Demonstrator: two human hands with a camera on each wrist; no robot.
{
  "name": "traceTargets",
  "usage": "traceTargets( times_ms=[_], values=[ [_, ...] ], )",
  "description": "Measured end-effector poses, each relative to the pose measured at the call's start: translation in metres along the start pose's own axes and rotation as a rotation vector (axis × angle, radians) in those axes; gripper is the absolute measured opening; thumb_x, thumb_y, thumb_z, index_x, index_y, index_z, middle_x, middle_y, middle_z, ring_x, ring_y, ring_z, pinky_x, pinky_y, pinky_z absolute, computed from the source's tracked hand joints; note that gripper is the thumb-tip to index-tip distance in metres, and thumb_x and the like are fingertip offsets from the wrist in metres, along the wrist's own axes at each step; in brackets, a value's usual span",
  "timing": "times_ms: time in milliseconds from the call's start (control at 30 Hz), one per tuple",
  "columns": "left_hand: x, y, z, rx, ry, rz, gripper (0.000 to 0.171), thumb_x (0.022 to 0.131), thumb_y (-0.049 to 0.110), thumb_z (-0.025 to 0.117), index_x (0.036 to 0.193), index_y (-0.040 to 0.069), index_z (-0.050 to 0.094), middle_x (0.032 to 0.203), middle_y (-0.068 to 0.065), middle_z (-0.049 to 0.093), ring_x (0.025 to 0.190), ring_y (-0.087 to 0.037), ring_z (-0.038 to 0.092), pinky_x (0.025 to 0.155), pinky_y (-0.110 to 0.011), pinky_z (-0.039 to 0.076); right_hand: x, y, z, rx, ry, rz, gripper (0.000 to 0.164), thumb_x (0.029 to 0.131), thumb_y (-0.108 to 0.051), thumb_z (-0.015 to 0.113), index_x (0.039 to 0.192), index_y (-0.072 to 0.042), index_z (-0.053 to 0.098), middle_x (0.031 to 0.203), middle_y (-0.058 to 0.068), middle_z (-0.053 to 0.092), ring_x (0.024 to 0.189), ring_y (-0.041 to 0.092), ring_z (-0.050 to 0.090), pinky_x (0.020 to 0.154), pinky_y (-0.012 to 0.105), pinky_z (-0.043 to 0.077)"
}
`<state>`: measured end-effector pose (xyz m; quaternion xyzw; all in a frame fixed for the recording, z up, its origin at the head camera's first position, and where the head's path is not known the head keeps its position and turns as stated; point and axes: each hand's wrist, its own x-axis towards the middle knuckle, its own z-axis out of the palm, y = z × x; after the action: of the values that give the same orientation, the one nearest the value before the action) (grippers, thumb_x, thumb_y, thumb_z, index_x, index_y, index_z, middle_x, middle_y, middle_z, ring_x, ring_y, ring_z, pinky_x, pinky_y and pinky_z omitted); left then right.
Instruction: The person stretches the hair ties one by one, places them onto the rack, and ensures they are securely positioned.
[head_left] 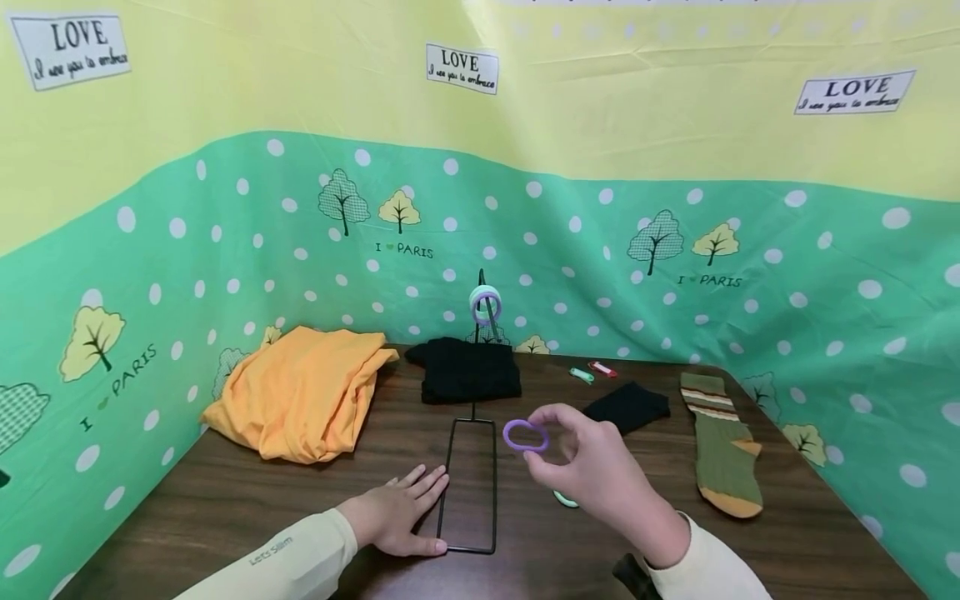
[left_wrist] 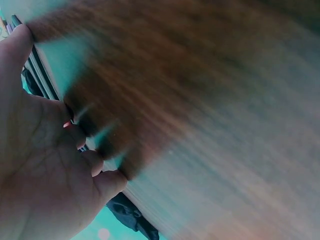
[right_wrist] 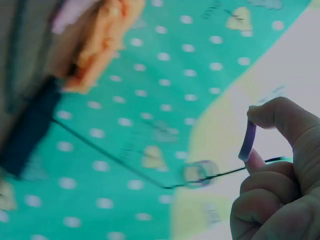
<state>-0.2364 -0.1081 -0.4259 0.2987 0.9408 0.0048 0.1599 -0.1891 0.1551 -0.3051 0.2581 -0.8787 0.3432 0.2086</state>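
Between thumb and index finger, my right hand pinches a thin purple ring, also visible in the right wrist view as a narrow band. It is held above the table, right of a black wire stand. My left hand rests on the stand's rectangular base at its left side, fingers extended. Mint and purple rings hang on the stand's upper arm. A mint ring lies on the table, partly hidden by my right hand. The left wrist view shows the left palm and blurred wood.
A crumpled orange cloth lies at the left. Folded black cloth sits across the stand's rear. Rightward are a mint clip, a red clip, a black cloth piece and a green striped sock. Patterned curtain surrounds the table.
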Motion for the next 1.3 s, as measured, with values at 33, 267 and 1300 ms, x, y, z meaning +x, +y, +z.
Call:
traceTargets(
  times_ms=[33, 267, 1300],
  values=[
    [0.0, 0.0, 0.0, -0.002, -0.002, 0.0, 0.088, 0.082, 0.074, 0.038, 0.149, 0.02, 0.018, 0.157, 0.004, 0.011, 0.143, -0.026, 0.013, 0.108, -0.049, 0.029, 0.002, -0.006, -0.003, -0.017, 0.058, -0.088, 0.031, 0.069, -0.006, 0.075, 0.096, -0.015, 0.061, 0.047, -0.015, 0.029, 0.042, -0.008, 0.02, 0.038, 0.013, 0.022],
    [0.0, 0.0, 0.0, -0.006, 0.002, -0.002, 0.089, 0.081, 0.074, 0.039, 0.149, 0.021, 0.018, 0.157, 0.004, 0.011, 0.143, -0.026, 0.014, 0.108, -0.049, 0.029, 0.032, -0.036, -0.024, -0.134, 0.371, -0.474, 0.027, 0.07, -0.012, 0.07, 0.095, -0.006, 0.063, 0.045, -0.009, 0.026, 0.044, -0.005, 0.014, 0.037, 0.01, 0.014],
    [0.0, 0.0, 0.0, 0.006, -0.001, -0.006, 0.089, 0.082, 0.074, 0.038, 0.149, 0.02, 0.017, 0.157, 0.004, 0.011, 0.144, -0.025, 0.012, 0.109, -0.049, 0.028, 0.056, 0.038, -0.006, 0.115, -0.095, 0.275, 0.063, 0.074, -0.032, 0.077, 0.13, -0.02, 0.051, 0.046, -0.006, 0.023, 0.039, 0.009, 0.022, 0.039, 0.027, 0.028]
  ],
)
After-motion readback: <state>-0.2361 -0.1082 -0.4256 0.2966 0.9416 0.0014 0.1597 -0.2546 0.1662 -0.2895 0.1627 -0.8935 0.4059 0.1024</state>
